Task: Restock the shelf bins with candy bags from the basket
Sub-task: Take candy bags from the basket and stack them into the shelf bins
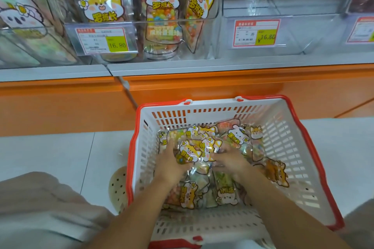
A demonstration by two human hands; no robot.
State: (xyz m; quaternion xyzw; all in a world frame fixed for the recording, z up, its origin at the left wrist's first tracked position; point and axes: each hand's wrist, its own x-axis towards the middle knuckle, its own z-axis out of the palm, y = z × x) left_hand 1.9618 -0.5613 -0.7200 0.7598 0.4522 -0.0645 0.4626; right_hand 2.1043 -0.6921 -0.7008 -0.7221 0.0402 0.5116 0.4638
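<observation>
It was a shop: price labels (102, 40) fronted clear shelf bins (218, 6) of candy bags (162, 6), a shopping basket (293, 125) below.

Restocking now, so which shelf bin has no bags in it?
The clear bin behind the right-hand 16.80 price tag; the bin left of it holds candy bags.

Your basket (283, 147) sits on the near floor before the shelf, candy bags (234, 137) piled in it, your left hand (170, 164) and right hand (230, 162) side by side gripping the top bags, while far behind, the left bin (141, 21) holds upright bags (162, 6) beside the right bin (303, 12).
</observation>
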